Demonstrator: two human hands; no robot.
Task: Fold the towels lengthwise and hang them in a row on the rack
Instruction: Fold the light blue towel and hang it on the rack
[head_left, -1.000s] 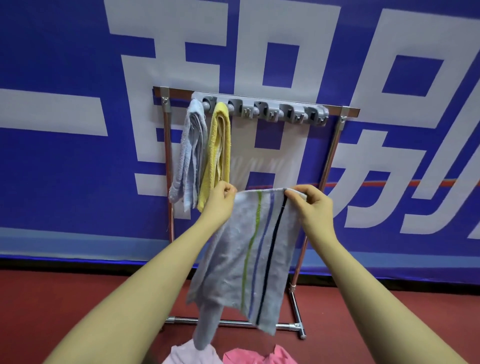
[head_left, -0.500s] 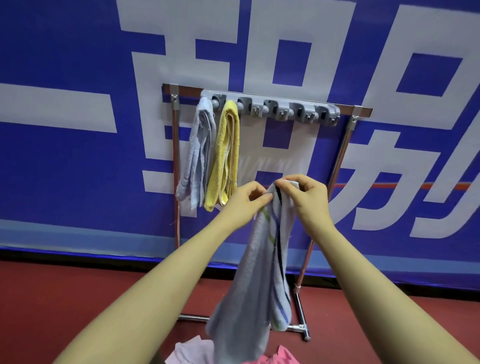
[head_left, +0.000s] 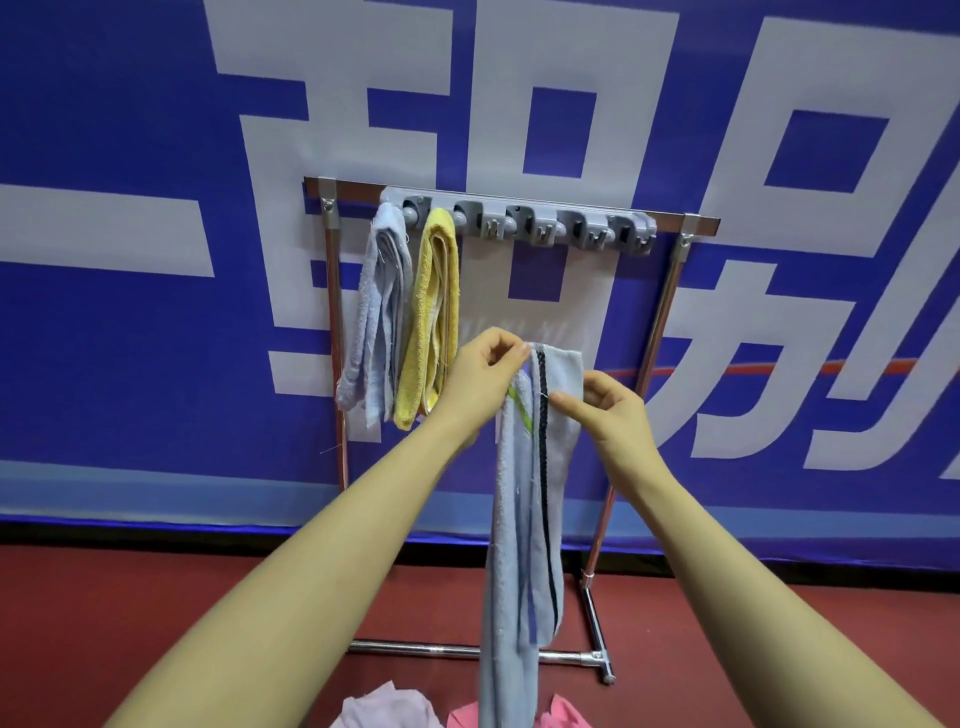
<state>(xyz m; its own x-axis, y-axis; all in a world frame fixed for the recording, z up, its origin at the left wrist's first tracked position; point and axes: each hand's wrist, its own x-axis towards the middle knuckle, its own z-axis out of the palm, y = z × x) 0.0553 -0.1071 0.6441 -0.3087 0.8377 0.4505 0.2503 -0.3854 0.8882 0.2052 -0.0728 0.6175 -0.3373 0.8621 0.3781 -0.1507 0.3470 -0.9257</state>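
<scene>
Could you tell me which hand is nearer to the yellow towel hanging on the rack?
Left. The left hand sits just beside the yellow terry towel; the right hand is farther right.

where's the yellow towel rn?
Head view, left of centre: yellow towel hangs on the rack, second from left, beside the grey towel.

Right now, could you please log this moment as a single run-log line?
left hand: pinches top of folded grey striped towel | right hand: pinches its edge | grey clip rack: pale blue towel, yellow towel hung
</scene>
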